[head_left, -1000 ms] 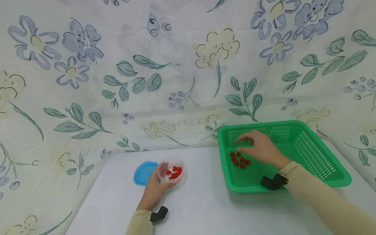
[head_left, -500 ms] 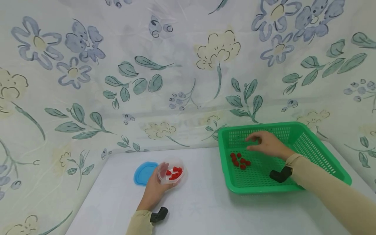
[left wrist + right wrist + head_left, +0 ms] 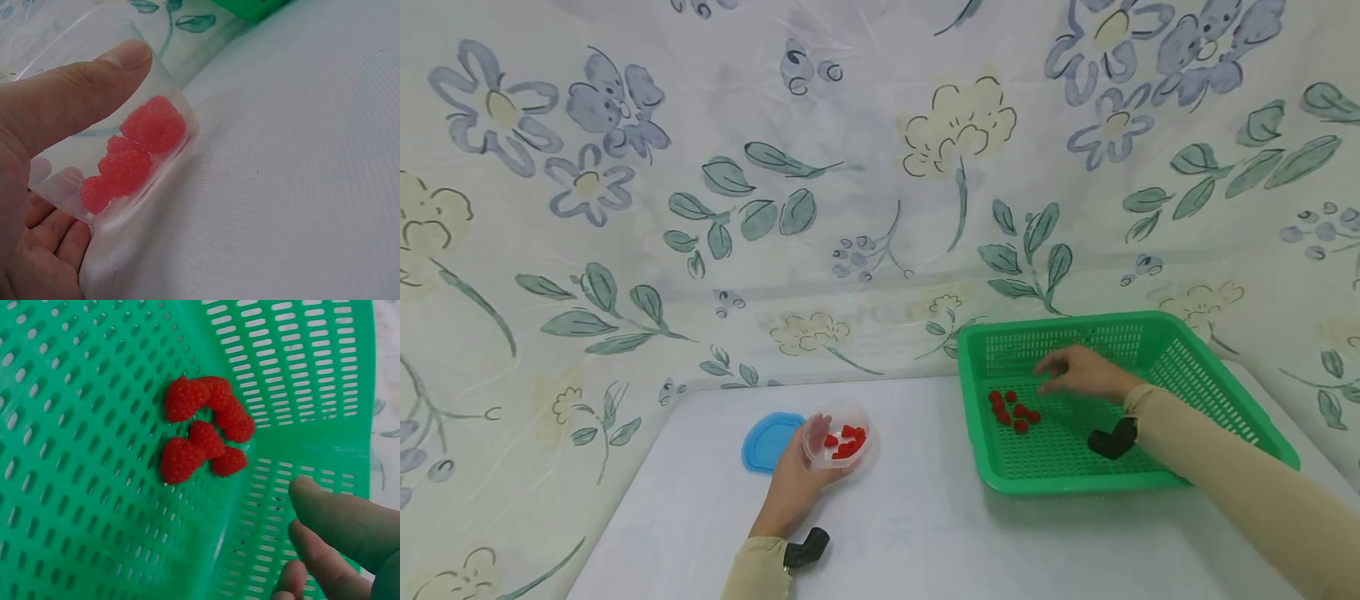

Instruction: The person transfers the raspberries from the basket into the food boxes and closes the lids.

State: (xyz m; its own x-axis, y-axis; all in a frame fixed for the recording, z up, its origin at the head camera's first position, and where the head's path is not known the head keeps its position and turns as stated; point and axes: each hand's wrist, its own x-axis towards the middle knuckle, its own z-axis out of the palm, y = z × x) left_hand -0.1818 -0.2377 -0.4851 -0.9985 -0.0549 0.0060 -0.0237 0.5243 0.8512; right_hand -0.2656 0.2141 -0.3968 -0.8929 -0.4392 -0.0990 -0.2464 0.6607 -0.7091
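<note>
1. Your right hand (image 3: 1086,373) has come lower and a little to the right inside the basket (image 3: 1217,392) compared with one second ago. Now it hovers just right of the raspberries (image 3: 1011,408), fingers relaxed and loosely bent, and it holds nothing.
2. I judge this means you are settling for the next pick: the berries in the basket are not touched yet, and the group looks the same as before.
3. Your left hand (image 3: 793,483) has not moved. It grips the cup (image 3: 837,440) at the near left of the table (image 3: 925,533), with the thumb pressed on the wall, as the left wrist view shows.
4. The cup (image 3: 125,125) is clear thin plastic and it is tilted, so the berries inside (image 3: 134,159) lie together against its lower side.
5. The raspberries (image 3: 203,428) are red, small and bumpy on the surface. They lie in a tight cluster on the basket floor near its left wall.
6. The basket is green hard plastic, rectangular, with many slots in the floor and walls.
7. A blue lid (image 3: 767,440) lies flat just left of the cup. The table has a white cloth with fine weave.
</note>
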